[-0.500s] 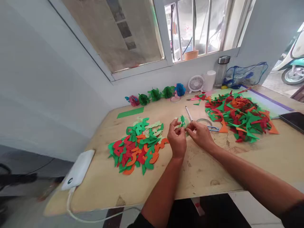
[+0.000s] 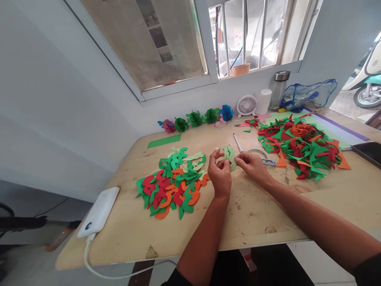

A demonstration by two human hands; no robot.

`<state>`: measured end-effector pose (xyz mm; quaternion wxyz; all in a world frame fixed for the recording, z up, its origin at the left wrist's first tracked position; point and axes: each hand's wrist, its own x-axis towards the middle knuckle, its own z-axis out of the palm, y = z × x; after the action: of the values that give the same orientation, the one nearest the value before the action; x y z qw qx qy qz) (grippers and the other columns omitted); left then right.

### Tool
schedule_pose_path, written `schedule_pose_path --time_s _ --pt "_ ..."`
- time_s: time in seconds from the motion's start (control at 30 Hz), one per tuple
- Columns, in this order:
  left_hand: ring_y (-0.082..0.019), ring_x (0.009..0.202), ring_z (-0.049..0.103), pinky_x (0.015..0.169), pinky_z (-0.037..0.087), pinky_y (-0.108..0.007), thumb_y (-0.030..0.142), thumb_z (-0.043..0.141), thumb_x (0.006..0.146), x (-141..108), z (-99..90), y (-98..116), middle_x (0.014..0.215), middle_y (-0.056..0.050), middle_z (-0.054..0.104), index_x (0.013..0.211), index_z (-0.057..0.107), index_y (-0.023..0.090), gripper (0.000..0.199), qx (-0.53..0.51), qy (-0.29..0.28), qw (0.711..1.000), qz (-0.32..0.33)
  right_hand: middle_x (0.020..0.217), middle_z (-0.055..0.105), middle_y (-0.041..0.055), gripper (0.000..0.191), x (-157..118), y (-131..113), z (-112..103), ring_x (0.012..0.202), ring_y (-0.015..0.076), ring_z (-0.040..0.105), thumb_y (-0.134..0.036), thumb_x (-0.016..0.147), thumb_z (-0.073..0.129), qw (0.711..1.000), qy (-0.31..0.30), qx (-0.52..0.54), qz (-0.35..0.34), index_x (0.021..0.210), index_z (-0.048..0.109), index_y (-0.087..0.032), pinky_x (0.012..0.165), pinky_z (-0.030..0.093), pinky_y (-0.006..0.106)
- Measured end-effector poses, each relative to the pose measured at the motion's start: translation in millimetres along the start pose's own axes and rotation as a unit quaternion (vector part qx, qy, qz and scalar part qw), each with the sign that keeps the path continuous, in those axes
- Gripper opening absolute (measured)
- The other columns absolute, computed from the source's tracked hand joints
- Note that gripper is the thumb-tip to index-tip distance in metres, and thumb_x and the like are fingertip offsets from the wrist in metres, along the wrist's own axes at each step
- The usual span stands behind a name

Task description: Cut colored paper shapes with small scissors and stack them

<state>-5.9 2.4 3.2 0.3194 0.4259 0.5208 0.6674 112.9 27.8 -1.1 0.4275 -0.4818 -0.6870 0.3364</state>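
My left hand (image 2: 220, 174) is closed, its thumb and fingers pinching a light green paper piece (image 2: 232, 159) with a cut-out shape, held just above the table. A bit of darker green shows at the paper's upper part. My right hand (image 2: 251, 165) also pinches, its fingertips at the right edge of the same paper. Just beyond the hands lies a white pen (image 2: 237, 142). Close to my right hand is a blue-handled tool (image 2: 268, 162), partly covered. Left of my left hand spreads a pile of curved paper cut-outs (image 2: 171, 184) in green, red, orange and pale green.
A heap of paper scraps (image 2: 303, 145) covers the right side of the table (image 2: 125, 226). Along the wall stand paper flowers (image 2: 195, 118), a small fan (image 2: 247, 105), a glass bottle (image 2: 279, 91) and a clear bag (image 2: 309, 94). A corded white power bank (image 2: 99, 210) sits front left.
The light green paper has turned between my fingers, so more of its pale side shows and less dark green. My right fingertips have shifted slightly right along it.
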Motion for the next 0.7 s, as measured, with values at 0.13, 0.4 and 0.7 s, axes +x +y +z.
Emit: schedule_pose_path --time_s 0.13,0.4,0.7 --pt "-0.009 0.069 0.065 0.066 0.052 -0.021 0.01 0.054 0.072 -2.2 1.1 -1.0 0.102 -0.007 0.061 0.114 0.055 0.017 0.042 -0.004 -0.009 1.0 0.01 0.054 0.049 -0.003 0.024 -1.9 -2.9 3.8 0.052 0.01 0.039 -0.036 0.077 0.056 1.0 0.001 0.008 -0.011 0.061 0.052 -0.019 0.05 0.028 0.025" --pt "-0.009 0.067 0.064 0.064 0.052 -0.02 0.011 0.055 0.073 -4.2 2.2 -1.3 0.103 -0.008 0.063 0.115 0.055 0.018 0.042 0.006 -0.012 1.0 0.02 0.052 0.043 -0.0042 0.023 -1.3 -6.2 1.8 0.051 0.01 0.036 -0.034 0.077 0.051 0.999 -0.01 0.042 0.001 0.059 0.05 -0.019 0.049 0.026 0.025" --pt "-0.008 0.064 0.063 0.062 0.053 -0.021 0.013 0.056 0.073 -3.6 1.8 -0.2 0.102 -0.007 0.062 0.113 0.055 0.018 0.041 0.005 -0.01 1.0 0.018 0.057 0.051 -0.0015 0.026 1.0 3.4 4.3 0.057 0.0131 0.046 -0.039 0.08 0.05 0.99 -0.04 0.129 0.034 0.064 0.055 -0.019 0.057 0.038 0.026"
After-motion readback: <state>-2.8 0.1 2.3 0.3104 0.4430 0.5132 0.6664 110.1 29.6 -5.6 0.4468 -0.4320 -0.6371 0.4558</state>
